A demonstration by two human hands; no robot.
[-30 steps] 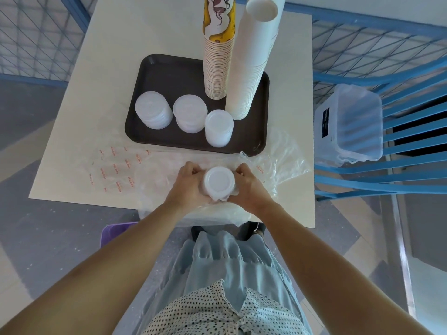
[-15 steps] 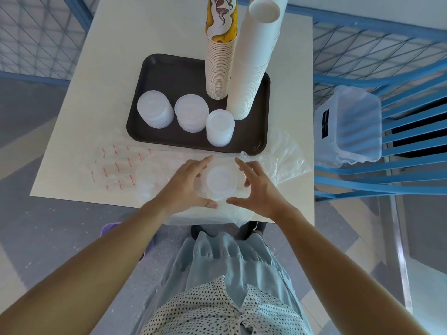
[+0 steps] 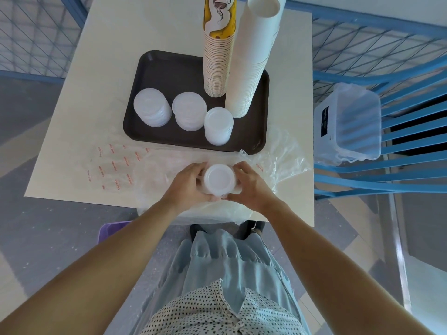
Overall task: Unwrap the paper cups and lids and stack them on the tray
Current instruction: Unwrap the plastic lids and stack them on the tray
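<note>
Cream square tabletop (image 3: 169, 32), blue metal railing (image 3: 362, 20) behind.

Left: clear plastic wrapper (image 3: 113, 168), flat, rows of red print too small to read.

Beyond it: dark brown rectangular tray (image 3: 169, 68), carrying short stacks of translucent white plastic lids along its near side: left stack (image 3: 152, 107), middle stack (image 3: 189, 114), right stack (image 3: 218, 125). Behind these stand a tall stack of paper cups printed yellow with a brown swirl (image 3: 216, 56) and a taller stack of plain white paper cups (image 3: 254, 64).

Near edge, centre: fourth short stack of translucent lids (image 3: 219, 178), upright, over crumpled clear wrap, off the tray. Left hand (image 3: 186, 183) is curled round its left side and right hand (image 3: 251, 183) round its right side.

Far right: clear plastic storage box (image 3: 348, 122), black label illegible, on blue slatted chair (image 3: 411, 165).
</note>
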